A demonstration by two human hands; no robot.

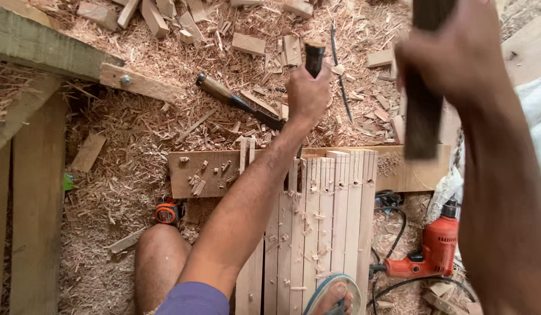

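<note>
My left hand point(307, 93) grips a chisel point(314, 57) by its dark handle, held upright over the far ends of several pale wooden slats point(331, 216) lying side by side. My right hand point(451, 52) is raised near the camera and blurred, closed around a dark wooden mallet point(422, 116). The slats rest on a cross plank point(212, 172) and show cut notches near their far ends. My foot in a sandal point(335, 294) presses on the slats' near ends. The chisel's blade is hidden behind my left wrist.
A second chisel point(235, 100) with a brown handle lies in the wood shavings beyond the plank. An orange power drill point(431, 251) with a black cord lies at the right. A small orange tape measure point(167, 211) sits by my knee. Offcut blocks are scattered at the top; boards stand at the left.
</note>
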